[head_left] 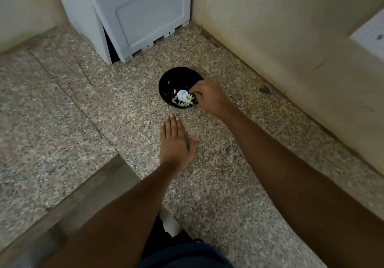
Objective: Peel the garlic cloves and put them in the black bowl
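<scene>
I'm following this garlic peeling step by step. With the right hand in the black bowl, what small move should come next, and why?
Probably lift the white garlic bulb out: the right hand pinches it in the black bowl among peeled cloves, and the left hand lies flat on the floor.

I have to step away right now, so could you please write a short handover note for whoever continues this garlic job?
Left hand: open, flat on the speckled floor, holding nothing.
Right hand: fingers curled inside the black bowl, at the white garlic bulb; whether it grips the bulb cannot be told.
Done: several peeled cloves lie in the bowl beside the bulb.
Left: the bulb appears unpeeled; separate, peel, and return its cloves.
</scene>
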